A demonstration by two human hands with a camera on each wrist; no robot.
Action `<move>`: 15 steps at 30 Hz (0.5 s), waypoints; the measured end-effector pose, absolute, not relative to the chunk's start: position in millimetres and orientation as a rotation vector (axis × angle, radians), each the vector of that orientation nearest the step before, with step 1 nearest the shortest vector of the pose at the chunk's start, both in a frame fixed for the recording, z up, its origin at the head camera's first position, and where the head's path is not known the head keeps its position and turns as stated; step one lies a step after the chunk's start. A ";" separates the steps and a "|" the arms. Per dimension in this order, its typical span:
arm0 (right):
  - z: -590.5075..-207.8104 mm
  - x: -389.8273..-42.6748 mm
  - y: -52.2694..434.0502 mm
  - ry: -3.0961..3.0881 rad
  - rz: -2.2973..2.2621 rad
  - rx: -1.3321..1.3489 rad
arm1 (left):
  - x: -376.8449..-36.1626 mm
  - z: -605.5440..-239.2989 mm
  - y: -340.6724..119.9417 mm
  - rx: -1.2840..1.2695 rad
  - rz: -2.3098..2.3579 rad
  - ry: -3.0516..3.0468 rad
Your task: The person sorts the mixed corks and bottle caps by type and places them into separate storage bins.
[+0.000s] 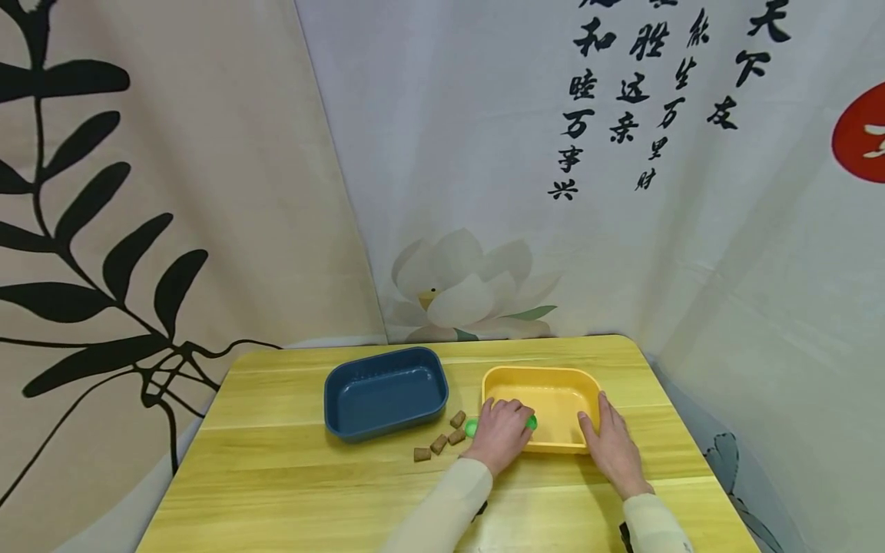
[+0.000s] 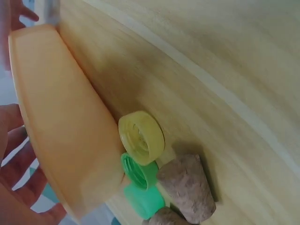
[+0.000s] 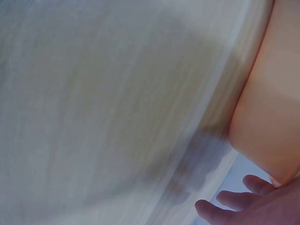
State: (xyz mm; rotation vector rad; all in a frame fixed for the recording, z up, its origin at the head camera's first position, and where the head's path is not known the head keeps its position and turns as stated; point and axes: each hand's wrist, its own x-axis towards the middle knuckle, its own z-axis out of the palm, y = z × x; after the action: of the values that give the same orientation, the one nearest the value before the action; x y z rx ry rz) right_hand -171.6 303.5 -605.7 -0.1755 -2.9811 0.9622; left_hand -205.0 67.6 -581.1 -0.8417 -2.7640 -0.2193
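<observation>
My left hand reaches over the left part of the yellow tray. Its fingers are bent, and a green bottle cap shows at its thumb side, seemingly pinched; the palm hides part of this. At the tray's right end my right hand grips the rim, thumb on the inner side and fingers along the outside. On the table against the tray's near wall lie a yellow bottle cap, a green cap and a paler green cap. Brown tapered corks lie beside them.
A dark blue tray stands on the wooden table, left of the yellow tray. Several corks lie between the two trays. Behind the table hangs a printed cloth.
</observation>
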 end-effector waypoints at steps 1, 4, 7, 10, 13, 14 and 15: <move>-606.0 -171.7 303.3 -2.979 0.965 -0.174 | -205.5 -582.4 68.1 -0.832 -0.215 -2.769; -607.1 -172.1 302.5 -2.973 0.967 -0.166 | -205.6 -585.1 67.4 -0.802 -0.230 -2.782; -607.7 -172.4 302.3 -2.972 0.970 -0.161 | -203.4 -587.0 63.4 -0.772 -0.254 -2.785; -607.7 -172.3 302.5 -2.973 0.967 -0.160 | -198.1 -587.9 56.3 -0.751 -0.279 -2.789; -607.5 -172.2 303.2 -2.974 0.966 -0.160 | -190.1 -588.7 47.4 -0.740 -0.326 -2.790; -607.4 -172.1 303.6 -2.974 0.970 -0.161 | -187.4 -589.7 44.2 -0.735 -0.339 -2.789; -607.5 -172.1 304.0 -2.975 0.974 -0.163 | -184.5 -590.6 40.8 -0.729 -0.354 -2.794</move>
State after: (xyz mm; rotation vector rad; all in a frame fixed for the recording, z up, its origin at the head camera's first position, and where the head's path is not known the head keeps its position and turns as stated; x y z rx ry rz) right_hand -172.1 304.0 -607.5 -0.1625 -2.9748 0.9744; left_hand -184.5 40.8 -590.6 -0.7295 -2.7937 -0.3537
